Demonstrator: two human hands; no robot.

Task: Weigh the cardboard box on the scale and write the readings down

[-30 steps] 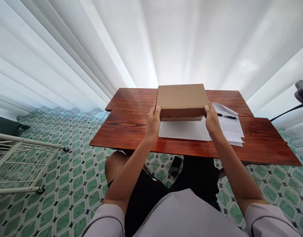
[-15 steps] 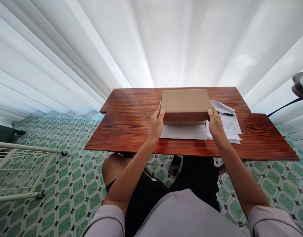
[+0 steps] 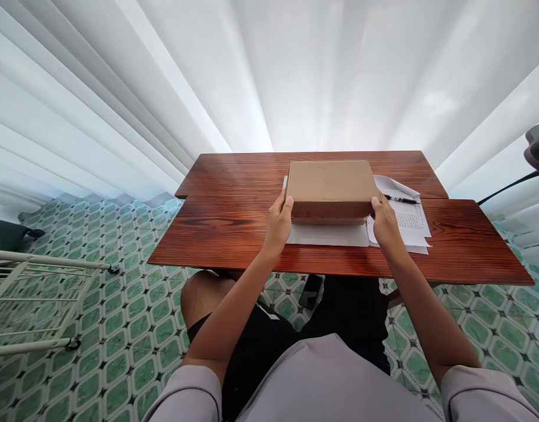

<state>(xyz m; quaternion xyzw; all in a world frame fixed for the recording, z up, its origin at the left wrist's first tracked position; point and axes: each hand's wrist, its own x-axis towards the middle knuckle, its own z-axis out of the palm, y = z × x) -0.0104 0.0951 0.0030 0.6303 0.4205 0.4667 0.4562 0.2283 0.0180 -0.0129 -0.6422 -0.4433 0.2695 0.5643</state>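
Between my two hands is a brown cardboard box (image 3: pixel 331 181), its lid side up and its long front face toward me. My left hand (image 3: pixel 278 220) grips the box's left side, thumb near the front corner. On the opposite side, my right hand (image 3: pixel 384 221) grips it the same way. The fingers behind the box edges are mostly hidden. Under the box lies a flat white sheet or folder (image 3: pixel 328 235), and whether the box touches it I cannot tell. Beside my right hand are written paper sheets (image 3: pixel 407 220) with a black pen (image 3: pixel 402 200) on top.
The dark red wooden table (image 3: pixel 220 228) has a stepped outline. White curtains (image 3: pixel 331 76) hang behind it. A white metal rack (image 3: pixel 44 305) on casters stands at the left on green tiles. A phone (image 3: pixel 311 291) shows below the table edge.
The view has shifted very slightly. Both hands keep their grip on the cardboard box, which stays almost in the same place, perhaps a touch lower over the white sheet.
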